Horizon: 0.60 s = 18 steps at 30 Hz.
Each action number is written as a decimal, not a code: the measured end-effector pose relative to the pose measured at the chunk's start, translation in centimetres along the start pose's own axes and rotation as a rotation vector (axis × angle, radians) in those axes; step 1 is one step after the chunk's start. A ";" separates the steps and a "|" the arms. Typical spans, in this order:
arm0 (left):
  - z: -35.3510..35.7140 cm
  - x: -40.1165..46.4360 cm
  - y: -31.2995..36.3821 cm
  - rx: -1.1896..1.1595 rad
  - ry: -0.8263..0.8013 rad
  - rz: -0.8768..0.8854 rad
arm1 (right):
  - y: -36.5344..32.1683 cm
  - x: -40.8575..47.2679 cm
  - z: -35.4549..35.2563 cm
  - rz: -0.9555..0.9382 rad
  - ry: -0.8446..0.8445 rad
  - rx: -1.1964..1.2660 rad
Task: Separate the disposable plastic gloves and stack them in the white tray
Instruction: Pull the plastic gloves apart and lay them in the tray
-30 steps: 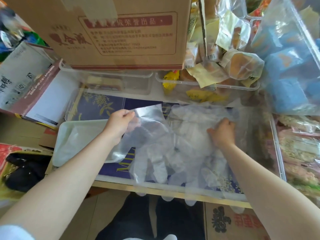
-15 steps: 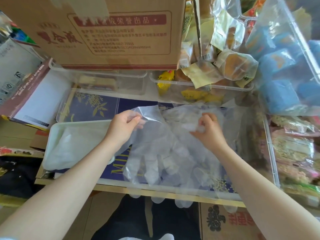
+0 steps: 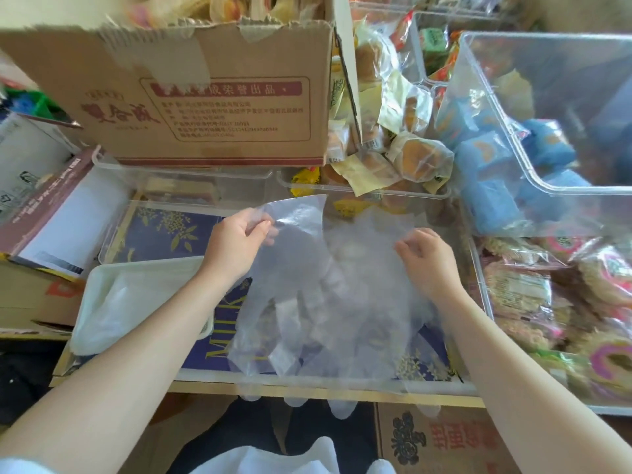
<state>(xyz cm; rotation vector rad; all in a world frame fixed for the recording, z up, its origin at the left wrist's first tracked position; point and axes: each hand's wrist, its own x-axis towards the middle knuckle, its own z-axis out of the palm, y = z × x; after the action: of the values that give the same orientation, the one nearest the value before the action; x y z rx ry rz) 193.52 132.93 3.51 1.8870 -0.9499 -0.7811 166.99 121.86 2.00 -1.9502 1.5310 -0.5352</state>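
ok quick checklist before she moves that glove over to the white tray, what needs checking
1. Left hand has a grip on the lifted glove: ok, it pinches the cuff edge.
2. Right hand holds down the glove pile: ok, its fingers pinch the plastic there.
3. Only one glove is coming away: cannot tell, the clear layers overlap.
4. White tray is within easy reach: ok, it sits just left of the left hand.
5. Tray has room: ok, only a flat layer of gloves shows inside.
6. Glove tips clear of the table edge: not ok, several fingertips hang over it.
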 end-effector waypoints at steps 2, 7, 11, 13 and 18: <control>-0.3 0.2 0.3 0.041 0.022 0.016 | -1.2 0.3 -0.9 -0.083 0.014 0.150; -0.9 0.4 1.2 0.127 0.019 0.029 | -4.8 1.0 -3.9 -0.178 -0.202 0.467; -1.3 0.8 2.2 -0.025 0.037 0.016 | -7.6 1.2 -6.7 -0.188 -0.461 0.661; -1.3 0.9 2.8 -0.054 0.040 0.022 | -8.8 0.8 -7.7 -0.199 -0.563 0.692; -0.4 0.5 4.9 -0.219 -0.010 0.038 | -11.3 -0.6 -8.5 -0.350 -0.853 0.509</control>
<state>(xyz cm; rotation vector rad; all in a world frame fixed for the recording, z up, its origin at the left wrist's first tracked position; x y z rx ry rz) 192.65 130.99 8.00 1.6726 -0.8663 -0.8377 169.66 122.45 15.90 -1.6908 0.4693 -0.1487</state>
